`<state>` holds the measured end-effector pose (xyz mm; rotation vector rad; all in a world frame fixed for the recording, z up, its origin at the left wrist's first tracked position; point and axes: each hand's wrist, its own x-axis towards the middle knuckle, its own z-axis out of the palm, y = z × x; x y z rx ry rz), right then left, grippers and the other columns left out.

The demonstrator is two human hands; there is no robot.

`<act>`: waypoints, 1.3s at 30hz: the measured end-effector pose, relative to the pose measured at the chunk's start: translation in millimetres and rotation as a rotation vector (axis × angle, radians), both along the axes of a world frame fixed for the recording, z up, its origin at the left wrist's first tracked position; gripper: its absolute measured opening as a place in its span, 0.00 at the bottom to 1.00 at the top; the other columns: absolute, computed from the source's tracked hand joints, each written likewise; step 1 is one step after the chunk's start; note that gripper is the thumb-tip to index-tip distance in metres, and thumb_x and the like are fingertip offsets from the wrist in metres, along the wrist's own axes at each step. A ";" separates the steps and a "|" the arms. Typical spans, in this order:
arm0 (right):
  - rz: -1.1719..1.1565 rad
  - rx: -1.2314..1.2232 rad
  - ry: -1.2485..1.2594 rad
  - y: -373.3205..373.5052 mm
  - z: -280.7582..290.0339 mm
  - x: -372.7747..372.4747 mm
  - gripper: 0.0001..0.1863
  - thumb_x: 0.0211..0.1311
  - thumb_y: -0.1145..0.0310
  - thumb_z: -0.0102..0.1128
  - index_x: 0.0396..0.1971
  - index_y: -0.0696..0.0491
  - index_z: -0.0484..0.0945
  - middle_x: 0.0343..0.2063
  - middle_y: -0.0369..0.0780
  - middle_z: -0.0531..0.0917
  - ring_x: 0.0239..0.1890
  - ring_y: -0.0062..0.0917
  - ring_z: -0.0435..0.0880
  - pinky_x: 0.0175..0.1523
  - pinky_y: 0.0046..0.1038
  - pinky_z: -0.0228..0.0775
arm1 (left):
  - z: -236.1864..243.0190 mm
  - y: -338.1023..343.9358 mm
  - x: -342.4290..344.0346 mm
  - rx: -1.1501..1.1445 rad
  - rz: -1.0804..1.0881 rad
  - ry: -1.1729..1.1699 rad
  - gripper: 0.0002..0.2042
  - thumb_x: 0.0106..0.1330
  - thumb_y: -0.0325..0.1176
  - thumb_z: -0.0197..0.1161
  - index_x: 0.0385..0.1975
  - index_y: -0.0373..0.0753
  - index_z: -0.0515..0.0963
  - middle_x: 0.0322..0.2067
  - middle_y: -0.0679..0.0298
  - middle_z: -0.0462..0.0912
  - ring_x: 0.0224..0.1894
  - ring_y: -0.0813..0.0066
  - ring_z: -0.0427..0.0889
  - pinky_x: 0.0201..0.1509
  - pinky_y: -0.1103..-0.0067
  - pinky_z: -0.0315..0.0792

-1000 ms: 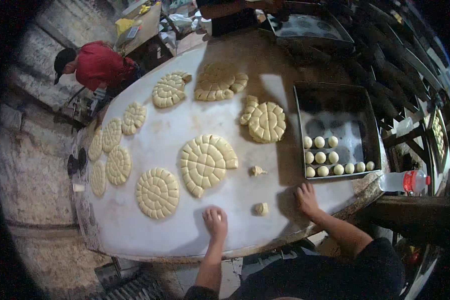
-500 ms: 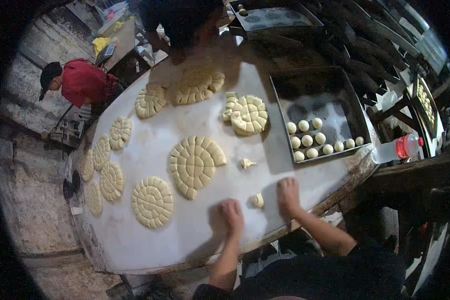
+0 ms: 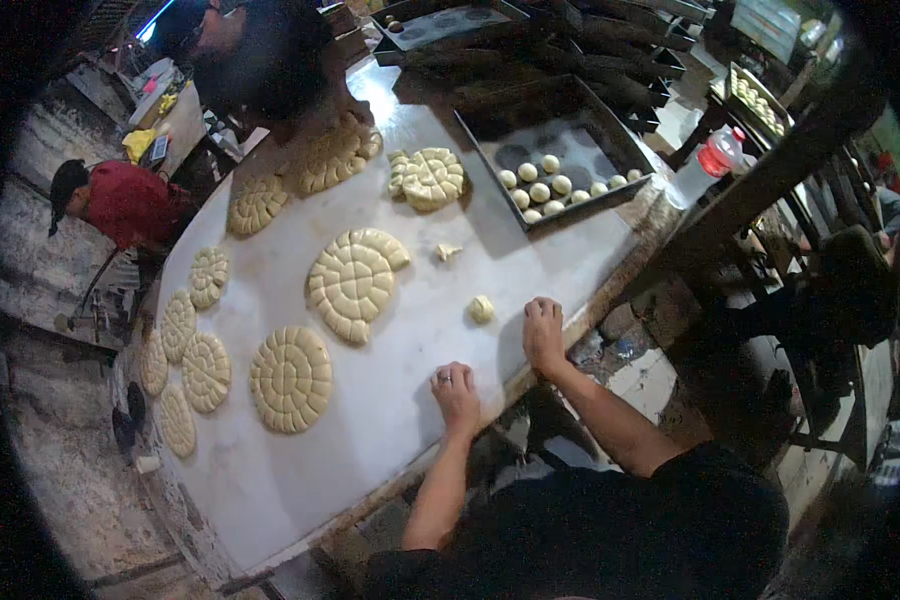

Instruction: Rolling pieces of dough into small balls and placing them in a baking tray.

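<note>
On the pale worktable [image 3: 240, 510], my left hand [image 3: 456, 400] rests near the front edge with fingers curled down; what is under them is hidden. My right hand [image 3: 544, 335], also curled against the surface, is farther right, with its contents out of sight. Just left of it sits a small dough lump [image 3: 481, 309], and a torn dough scrap [image 3: 447, 252] lies farther back. A large scored dough round [image 3: 355, 285] is beyond my hands, and another round [image 3: 290, 378] lies to the left. A black tray [image 3: 620, 148] at the back right holds several dough balls [image 3: 540, 192].
More scored dough pieces [image 3: 206, 370] line the left and back. A plastic bottle [image 3: 702, 172] stands beside the tray near a wooden beam [image 3: 760, 160]. A co-worker in red [image 3: 125, 205] bends at the left; another in dark clothes [image 3: 260, 65] leans over the far end.
The view has turned, shifting the tray and bottle upward in the picture. Both hands remain curled on the table. The dark-clothed co-worker has come over the far dough pieces.
</note>
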<state>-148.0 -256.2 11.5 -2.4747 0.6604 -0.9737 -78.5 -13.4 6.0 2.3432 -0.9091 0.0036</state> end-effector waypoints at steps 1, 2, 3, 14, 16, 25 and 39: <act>0.038 0.040 0.078 6.1 3.7 -13.3 0.07 0.64 0.74 0.61 0.41 0.57 0.77 0.47 0.51 0.78 0.51 0.50 0.73 0.60 0.48 0.66 | -1.5 4.4 -4.8 -0.028 0.042 -0.031 0.05 0.69 0.31 0.64 0.40 0.39 0.79 0.42 0.54 0.81 0.51 0.49 0.77 0.62 0.55 0.67; 0.089 0.035 0.085 4.9 8.7 -26.3 0.08 0.64 0.74 0.61 0.42 0.57 0.78 0.48 0.51 0.78 0.52 0.50 0.74 0.60 0.48 0.66 | 0.0 13.1 -9.8 -0.010 0.033 -0.028 0.05 0.69 0.31 0.64 0.41 0.40 0.79 0.44 0.55 0.80 0.53 0.50 0.76 0.63 0.55 0.67; 0.101 0.050 0.046 -1.8 14.1 -36.9 0.09 0.64 0.75 0.61 0.43 0.58 0.79 0.49 0.51 0.78 0.52 0.50 0.74 0.61 0.48 0.67 | 2.5 19.0 -13.0 0.066 0.075 0.017 0.06 0.69 0.31 0.64 0.41 0.40 0.80 0.46 0.55 0.80 0.54 0.50 0.76 0.64 0.54 0.66; 0.692 0.230 0.267 67.2 44.6 -3.9 0.18 0.59 0.74 0.64 0.51 0.58 0.80 0.46 0.52 0.81 0.54 0.50 0.77 0.61 0.47 0.72 | 14.2 78.5 -24.4 -0.365 0.329 0.572 0.34 0.81 0.46 0.58 0.76 0.29 0.58 0.67 0.38 0.72 0.67 0.44 0.74 0.72 0.61 0.68; 0.743 0.091 0.371 107.3 41.7 6.6 0.20 0.57 0.71 0.68 0.50 0.60 0.80 0.45 0.51 0.81 0.53 0.49 0.78 0.59 0.47 0.73 | 11.4 76.5 -32.7 -0.397 0.315 0.670 0.34 0.82 0.47 0.57 0.76 0.28 0.58 0.67 0.40 0.73 0.67 0.48 0.75 0.72 0.62 0.68; 0.778 0.471 0.521 86.6 47.5 18.0 0.14 0.67 0.69 0.63 0.49 0.59 0.78 0.45 0.51 0.84 0.53 0.46 0.82 0.51 0.40 0.80 | 26.9 50.5 -9.0 -0.690 0.573 0.965 0.19 0.86 0.44 0.49 0.65 0.38 0.70 0.47 0.60 0.80 0.41 0.76 0.78 0.41 0.79 0.75; -0.194 0.332 0.185 -366.7 76.8 145.1 0.17 0.68 0.64 0.68 0.47 0.61 0.78 0.42 0.55 0.85 0.48 0.56 0.82 0.52 0.50 0.74 | 122.7 -208.9 97.7 -0.390 0.412 0.600 0.23 0.79 0.29 0.58 0.71 0.38 0.64 0.47 0.61 0.76 0.42 0.77 0.75 0.46 0.77 0.73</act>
